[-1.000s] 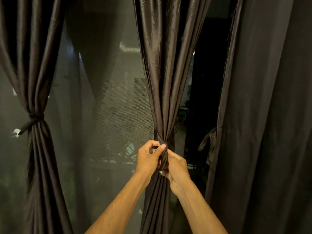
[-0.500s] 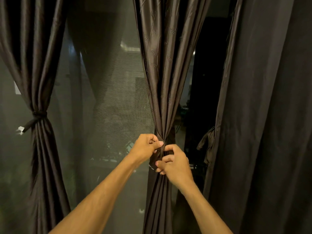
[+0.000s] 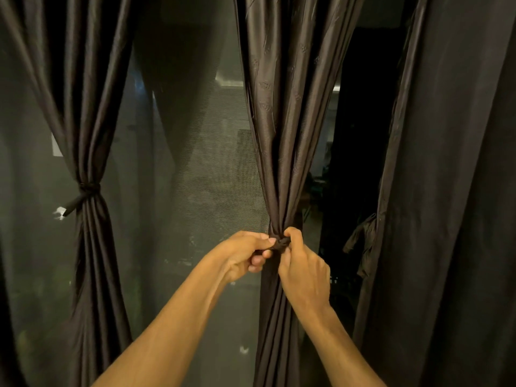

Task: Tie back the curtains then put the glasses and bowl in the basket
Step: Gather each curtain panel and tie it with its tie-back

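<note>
A dark brown middle curtain (image 3: 287, 121) hangs gathered into a narrow bunch. A tie band (image 3: 279, 243) of the same cloth wraps it at the waist. My left hand (image 3: 245, 255) pinches the band from the left side. My right hand (image 3: 303, 270) grips the band from the right, fingers curled round the knot. The left curtain (image 3: 86, 107) is bound by its own tie (image 3: 83, 192), whose end sticks out to the left. The glasses, bowl and basket are not in view.
A wide dark curtain (image 3: 452, 191) hangs loose on the right, with its tie strip (image 3: 363, 247) dangling at its left edge. Behind the curtains is a mesh window screen (image 3: 190, 177). A dark gap opens right of the middle curtain.
My hands rose slightly and drew apart, left to the left and right to the right, working the band's knot. The view drifted a little; the curtains stayed in place.
</note>
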### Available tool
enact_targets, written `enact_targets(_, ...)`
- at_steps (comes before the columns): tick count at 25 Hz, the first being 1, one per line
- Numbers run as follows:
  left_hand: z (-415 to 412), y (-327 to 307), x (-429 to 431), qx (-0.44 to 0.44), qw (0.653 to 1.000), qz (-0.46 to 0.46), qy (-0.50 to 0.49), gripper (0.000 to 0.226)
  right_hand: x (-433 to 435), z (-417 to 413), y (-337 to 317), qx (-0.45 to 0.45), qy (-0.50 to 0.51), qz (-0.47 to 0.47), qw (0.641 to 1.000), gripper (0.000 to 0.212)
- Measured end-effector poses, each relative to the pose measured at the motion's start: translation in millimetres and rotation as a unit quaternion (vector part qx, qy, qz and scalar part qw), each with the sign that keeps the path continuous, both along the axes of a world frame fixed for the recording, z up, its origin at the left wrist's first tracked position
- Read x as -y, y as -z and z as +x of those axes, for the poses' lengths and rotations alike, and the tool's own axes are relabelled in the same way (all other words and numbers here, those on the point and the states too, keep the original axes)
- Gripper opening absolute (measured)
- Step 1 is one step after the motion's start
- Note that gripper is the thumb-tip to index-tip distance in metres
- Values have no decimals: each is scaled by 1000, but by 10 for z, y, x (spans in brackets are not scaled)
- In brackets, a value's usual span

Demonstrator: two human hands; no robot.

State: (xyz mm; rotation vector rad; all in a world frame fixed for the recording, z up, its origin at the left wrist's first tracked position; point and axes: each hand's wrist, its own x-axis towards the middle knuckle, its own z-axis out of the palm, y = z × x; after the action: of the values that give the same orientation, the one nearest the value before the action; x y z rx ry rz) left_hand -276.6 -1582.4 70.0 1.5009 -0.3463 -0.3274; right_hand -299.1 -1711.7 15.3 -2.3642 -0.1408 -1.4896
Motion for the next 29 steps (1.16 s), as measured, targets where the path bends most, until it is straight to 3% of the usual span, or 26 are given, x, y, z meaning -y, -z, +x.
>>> enact_targets(4, -19, 184, 122, -39, 992, -116, -31, 13, 79, 54, 1, 36, 31, -49, 998, 29)
enact_targets(12, 20, 134, 196, -36, 994, -53, -93, 17, 241, 66, -14, 69, 70, -121, 988, 24)
enact_targets(16, 55, 134, 169, -23, 992, -62, -103, 15, 300, 73, -37, 92, 33, -169, 981, 34)
enact_targets(21, 51, 138, 125, -20, 994, -61, -85, 20, 387, 95, -82, 59, 6, -276, 959, 46)
enact_targets(29, 66, 165, 137, -38, 996, -73, -44, 18, 388, 117, -194, 67, 111, -297, 946, 19)
